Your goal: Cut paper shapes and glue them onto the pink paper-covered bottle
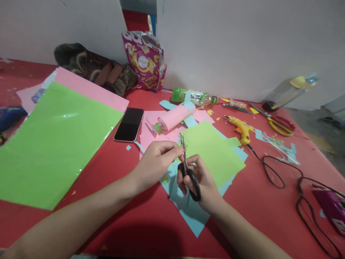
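In my right hand [202,180] is a pair of black-handled scissors [193,184], its blades pointing away from me. My left hand [159,160] is closed in a pinch beside the blades; whatever lies between its fingertips is too small to make out. Beneath both hands, a light green paper sheet [212,147] rests over blue paper [188,212], with small green scraps around. Just beyond them lies a pink paper-wrapped bottle [176,117] with a green cap and blue paper strips attached.
A black phone [129,125] and a large green sheet pack [59,140] lie to the left. On the right are a yellow glue gun [242,130] with a trailing cord, larger scissors [277,124] and a purple box [330,207]. A snack bag [145,63] stands behind.
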Tool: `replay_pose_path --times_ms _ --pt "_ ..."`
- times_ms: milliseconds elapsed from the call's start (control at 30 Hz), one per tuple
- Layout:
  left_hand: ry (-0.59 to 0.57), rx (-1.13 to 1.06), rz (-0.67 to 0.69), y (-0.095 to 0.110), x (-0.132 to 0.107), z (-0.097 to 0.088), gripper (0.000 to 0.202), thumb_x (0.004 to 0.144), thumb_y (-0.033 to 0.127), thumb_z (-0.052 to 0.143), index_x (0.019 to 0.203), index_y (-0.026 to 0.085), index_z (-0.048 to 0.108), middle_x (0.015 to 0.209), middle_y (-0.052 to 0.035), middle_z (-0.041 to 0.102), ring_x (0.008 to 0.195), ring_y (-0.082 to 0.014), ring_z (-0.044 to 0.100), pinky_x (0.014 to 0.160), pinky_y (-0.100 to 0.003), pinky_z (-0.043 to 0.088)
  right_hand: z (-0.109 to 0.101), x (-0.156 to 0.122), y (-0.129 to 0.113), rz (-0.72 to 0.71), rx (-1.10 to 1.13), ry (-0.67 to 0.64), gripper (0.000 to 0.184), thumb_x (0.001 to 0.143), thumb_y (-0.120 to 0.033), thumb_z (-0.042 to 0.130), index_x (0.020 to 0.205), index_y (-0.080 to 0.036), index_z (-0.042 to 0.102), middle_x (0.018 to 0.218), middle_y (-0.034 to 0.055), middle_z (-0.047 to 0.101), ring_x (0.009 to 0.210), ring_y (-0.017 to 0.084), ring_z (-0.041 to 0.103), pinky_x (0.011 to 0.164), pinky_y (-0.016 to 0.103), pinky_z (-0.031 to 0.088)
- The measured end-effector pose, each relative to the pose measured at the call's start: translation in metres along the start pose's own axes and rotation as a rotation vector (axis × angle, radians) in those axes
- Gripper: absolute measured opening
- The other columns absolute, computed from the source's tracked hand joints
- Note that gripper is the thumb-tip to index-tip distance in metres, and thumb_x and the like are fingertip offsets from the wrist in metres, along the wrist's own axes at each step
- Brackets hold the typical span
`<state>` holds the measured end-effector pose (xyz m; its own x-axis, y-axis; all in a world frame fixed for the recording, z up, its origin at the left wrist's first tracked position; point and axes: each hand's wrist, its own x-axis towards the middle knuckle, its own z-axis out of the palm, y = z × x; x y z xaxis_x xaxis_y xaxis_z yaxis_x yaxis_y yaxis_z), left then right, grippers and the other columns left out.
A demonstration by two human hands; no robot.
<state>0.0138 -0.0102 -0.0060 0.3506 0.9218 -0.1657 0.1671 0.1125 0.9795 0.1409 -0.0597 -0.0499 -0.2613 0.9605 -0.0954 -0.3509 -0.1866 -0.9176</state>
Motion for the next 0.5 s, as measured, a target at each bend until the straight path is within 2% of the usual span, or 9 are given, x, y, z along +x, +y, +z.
replay_pose_path --times_ms 200,333,500 --pt "0.001 -0.019 0.001 -0.0011 -0.0001 -0.0004 0.024 0.074 0.023 0.047 0.054 0.013 0.053 0.053 0.0035 0.048 0.054 -0.0068 0.042 0.054 -0.017 0.033 0.0007 0.0016 -0.0004 0.015 -0.006 0.02 0.039 0.062 -0.042 0.066 0.077 -0.022 0.036 0.054 -0.0089 0.048 0.034 0.003 0.041 0.034 0.015 0.03" --pt "0.004 -0.023 0.012 -0.0019 -0.0006 -0.0016 0.023 0.074 0.022 0.048 0.053 0.014 0.052 0.049 0.0051 0.046 0.048 -0.0056 0.039 0.05 -0.017 0.032 -0.0027 0.0019 0.0022 -0.037 0.012 0.053 0.034 0.068 -0.041 0.061 0.083 -0.023 0.036 0.055 -0.0087 0.048 0.038 0.004 0.044 0.039 0.017 0.034" --pt "-0.203 -0.022 -0.011 -0.0023 0.003 -0.0051 0.027 0.076 0.022 0.044 0.051 0.014 0.051 0.047 0.0043 0.051 0.046 -0.0053 0.042 0.049 -0.016 0.032 -0.0068 0.0019 0.0016 -0.109 0.06 0.021 0.041 0.066 -0.048 0.06 0.09 -0.024 0.037 0.068 -0.0042 0.05 0.056 0.01 0.052 0.051 0.025 0.041"
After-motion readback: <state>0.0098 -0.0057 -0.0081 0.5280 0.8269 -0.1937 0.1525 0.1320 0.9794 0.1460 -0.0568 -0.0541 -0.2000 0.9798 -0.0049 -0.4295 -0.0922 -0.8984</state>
